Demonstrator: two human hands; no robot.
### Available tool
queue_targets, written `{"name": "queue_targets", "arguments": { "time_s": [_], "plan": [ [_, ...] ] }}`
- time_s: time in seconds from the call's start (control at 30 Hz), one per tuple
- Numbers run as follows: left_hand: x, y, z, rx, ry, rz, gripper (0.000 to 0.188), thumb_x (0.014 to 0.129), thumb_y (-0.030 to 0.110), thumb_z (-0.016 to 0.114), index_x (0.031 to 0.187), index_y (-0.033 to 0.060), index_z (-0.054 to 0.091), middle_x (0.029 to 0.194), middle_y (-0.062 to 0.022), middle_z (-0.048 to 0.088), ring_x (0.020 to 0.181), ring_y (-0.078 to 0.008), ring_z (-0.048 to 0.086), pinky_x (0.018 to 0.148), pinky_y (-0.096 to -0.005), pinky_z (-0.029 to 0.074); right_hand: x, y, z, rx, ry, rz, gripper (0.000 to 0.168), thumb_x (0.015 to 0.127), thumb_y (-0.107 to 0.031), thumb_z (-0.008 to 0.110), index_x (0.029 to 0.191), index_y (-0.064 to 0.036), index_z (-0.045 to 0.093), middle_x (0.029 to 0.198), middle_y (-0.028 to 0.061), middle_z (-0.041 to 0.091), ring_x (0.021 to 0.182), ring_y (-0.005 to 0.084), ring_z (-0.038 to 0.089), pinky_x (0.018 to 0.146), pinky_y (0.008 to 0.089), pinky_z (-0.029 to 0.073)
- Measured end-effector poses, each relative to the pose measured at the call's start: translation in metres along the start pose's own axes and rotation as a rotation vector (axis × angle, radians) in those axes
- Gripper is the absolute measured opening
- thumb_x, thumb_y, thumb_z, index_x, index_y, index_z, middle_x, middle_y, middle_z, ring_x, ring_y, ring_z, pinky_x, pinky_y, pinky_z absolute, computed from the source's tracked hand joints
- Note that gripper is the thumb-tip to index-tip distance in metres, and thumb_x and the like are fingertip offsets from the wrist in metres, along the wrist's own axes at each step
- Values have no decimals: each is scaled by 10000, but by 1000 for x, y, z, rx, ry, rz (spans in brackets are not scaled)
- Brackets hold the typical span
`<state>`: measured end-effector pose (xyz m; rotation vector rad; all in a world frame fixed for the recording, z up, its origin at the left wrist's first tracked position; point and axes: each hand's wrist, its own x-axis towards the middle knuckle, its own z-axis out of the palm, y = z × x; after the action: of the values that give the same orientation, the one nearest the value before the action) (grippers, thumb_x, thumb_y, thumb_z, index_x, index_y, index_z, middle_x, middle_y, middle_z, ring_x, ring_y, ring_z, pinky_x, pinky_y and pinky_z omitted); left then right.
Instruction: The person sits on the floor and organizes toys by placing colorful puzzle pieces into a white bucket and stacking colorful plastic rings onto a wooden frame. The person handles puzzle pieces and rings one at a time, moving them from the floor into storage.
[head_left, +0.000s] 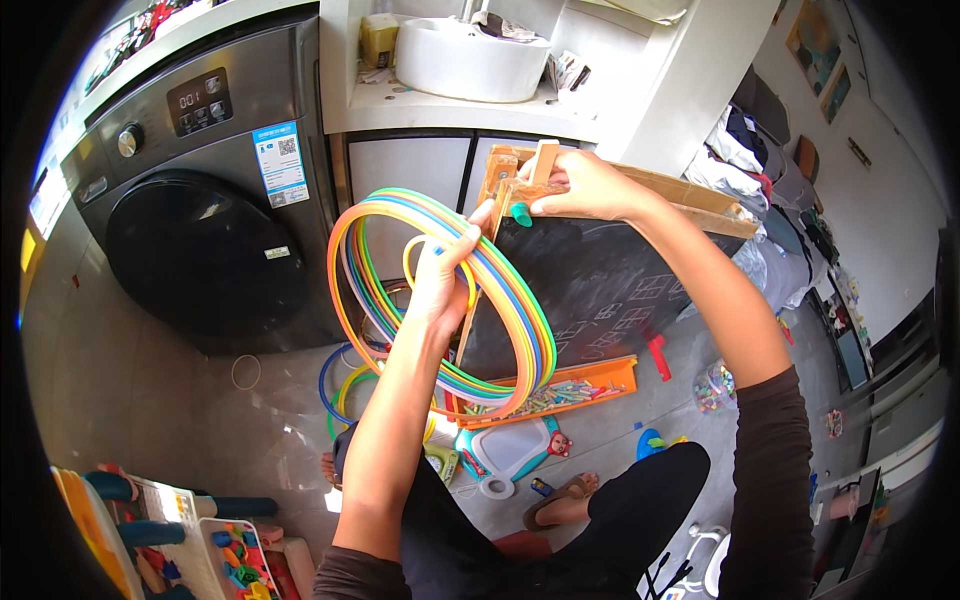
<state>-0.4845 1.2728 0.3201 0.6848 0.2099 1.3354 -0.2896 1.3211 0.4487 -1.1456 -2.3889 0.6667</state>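
Note:
My left hand (442, 281) grips a bundle of several thin plastic hoops (534, 330) in orange, yellow, green, blue and white. A smaller yellow ring (409, 259) hangs at the same hand. My right hand (574, 184) is closed over the top corner of a chalkboard's wooden frame (660, 184), its fingers around a short upright wooden piece (544, 159). Just below the thumb a green plastic knob (520, 214) sticks out. White chalk drawings mark the black board (585, 270), which stands tilted before me. The hoops partly cover its left edge.
A washing machine (202, 247) stands left of a basin (472, 60). Below the board, an orange tray (619, 375) holds chalk sticks. More rings (330, 382), a toy drawing board (517, 442) and a toy car (540, 487) lie near my feet. A toy rack (176, 502) stands lower left.

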Motion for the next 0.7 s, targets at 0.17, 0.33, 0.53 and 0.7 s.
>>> {"name": "queue_targets", "arguments": {
  "time_s": [0.17, 0.33, 0.53, 0.7],
  "plan": [
    [-3, -1, 5, -5, 26, 12, 451, 829, 102, 629, 1241, -33, 507, 1234, -86, 545, 1121, -154, 493, 984, -297, 359, 0, 11, 3, -8, 48, 5, 438, 674, -131, 777, 1037, 35, 598, 990, 122, 656, 919, 154, 613, 868, 301, 467],
    [-3, -1, 9, -11, 46, 15, 422, 832, 96, 626, 1224, -27, 528, 1208, -82, 561, 1115, -153, 492, 985, -295, 355, -2, 10, 5, 63, 66, 28, 434, 669, -130, 784, 1029, 32, 604, 964, 114, 666, 908, 122, 605, 851, 290, 471],
    [4, 0, 5, -26, 45, 12, 361, 850, 86, 598, 1182, -9, 494, 1246, -116, 540, 1170, -189, 477, 1019, -324, 343, -1, 7, -2, 0, 30, 4, 437, 680, -174, 774, 1024, 36, 608, 957, 131, 668, 927, 159, 622, 846, 298, 476],
    [11, 7, 11, -35, -5, 120, 338, 838, 72, 605, 1109, 62, 403, 1292, -165, 504, 1216, -244, 465, 1076, -375, 306, -4, -5, 2, -182, 135, -32, 494, 670, -234, 777, 1053, 27, 604, 949, 149, 663, 907, 204, 630, 856, 315, 472]
  ]
}}
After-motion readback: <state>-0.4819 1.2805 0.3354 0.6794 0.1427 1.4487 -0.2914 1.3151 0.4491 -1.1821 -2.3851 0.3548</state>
